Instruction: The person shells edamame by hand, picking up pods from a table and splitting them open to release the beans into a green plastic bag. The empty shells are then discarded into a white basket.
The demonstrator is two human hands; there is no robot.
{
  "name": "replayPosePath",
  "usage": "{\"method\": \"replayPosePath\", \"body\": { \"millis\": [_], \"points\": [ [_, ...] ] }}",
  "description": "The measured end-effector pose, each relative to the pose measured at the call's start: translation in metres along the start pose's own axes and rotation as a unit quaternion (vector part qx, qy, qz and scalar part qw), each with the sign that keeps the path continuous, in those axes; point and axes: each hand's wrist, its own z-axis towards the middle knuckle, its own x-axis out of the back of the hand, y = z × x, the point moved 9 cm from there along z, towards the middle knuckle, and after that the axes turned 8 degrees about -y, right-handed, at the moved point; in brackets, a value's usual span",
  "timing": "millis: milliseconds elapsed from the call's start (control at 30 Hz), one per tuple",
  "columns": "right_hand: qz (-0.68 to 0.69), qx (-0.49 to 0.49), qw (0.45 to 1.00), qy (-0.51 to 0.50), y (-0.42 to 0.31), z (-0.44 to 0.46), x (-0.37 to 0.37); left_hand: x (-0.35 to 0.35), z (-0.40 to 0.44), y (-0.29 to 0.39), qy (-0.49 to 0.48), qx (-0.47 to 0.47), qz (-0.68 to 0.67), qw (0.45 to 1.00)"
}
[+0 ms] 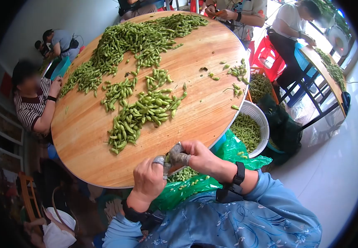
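Observation:
Over the table's near edge, my left hand (pixel 149 180) and my right hand (pixel 203 158) meet with fingers closed. Grey wrapping covers some fingertips and thumbs. A small bit of green soybean pod (pixel 167 158) shows between them, mostly hidden by the fingers. Below my hands, shelled green soybeans (pixel 181 174) lie in a container lined with a green plastic bag (pixel 178 190). Ahead of my hands, a small pile of soybean pods (pixel 139 113) rests on the round wooden table (pixel 92 142).
A large heap of pods (pixel 133 39) covers the table's far side. On the right stand a white basket of pods (pixel 263 120), an orange crate (pixel 274 94) and a dark net bag (pixel 284 128). A person in a striped shirt (pixel 32 103) sits at the left; others work farther back.

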Motion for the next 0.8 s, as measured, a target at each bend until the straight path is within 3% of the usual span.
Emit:
{"method": "replayPosePath", "body": {
  "millis": [100, 167, 233, 367, 400, 467, 500, 567, 600, 733, 800],
  "points": [
    [0.028, -0.010, 0.999, -0.014, 0.002, 0.001, -0.004, -0.001, -0.003, -0.003, 0.039, 0.007, -0.032, 0.999],
    [0.048, 0.042, 0.997, -0.035, -0.004, 0.003, -0.011, 0.001, -0.006, -0.007, 0.059, 0.030, -0.069, 0.995],
    [0.048, 0.038, 0.998, -0.029, -0.006, 0.003, -0.010, -0.006, -0.011, -0.026, 0.046, 0.131, -0.263, 0.955],
    [-0.029, 0.083, 0.995, -0.039, -0.015, 0.001, -0.012, -0.020, -0.018, -0.042, 0.059, 0.191, -0.468, 0.861],
    [-0.057, 0.097, 0.993, -0.041, -0.014, 0.000, -0.011, -0.020, -0.020, -0.044, 0.064, 0.201, -0.466, 0.859],
    [-0.081, 0.091, 0.991, -0.050, -0.013, -0.002, -0.010, -0.054, -0.031, -0.046, 0.033, 0.300, -0.724, 0.620],
    [-0.110, 0.092, 0.988, -0.048, -0.016, -0.002, -0.009, -0.052, -0.030, -0.050, 0.036, 0.303, -0.724, 0.618],
    [-0.111, 0.065, 0.991, -0.041, -0.016, -0.002, -0.009, -0.023, -0.013, -0.043, -0.030, 0.181, -0.490, 0.852],
    [-0.124, 0.052, 0.991, -0.018, -0.015, -0.002, -0.007, -0.005, -0.010, -0.038, -0.033, 0.162, -0.322, 0.932],
    [-0.201, 0.048, 0.978, 0.018, -0.026, -0.005, -0.013, -0.007, -0.009, -0.036, -0.033, 0.151, -0.304, 0.940],
    [-0.244, 0.061, 0.968, 0.019, -0.029, -0.007, -0.015, -0.024, -0.012, -0.041, -0.066, 0.183, -0.415, 0.889]
  ]
}}
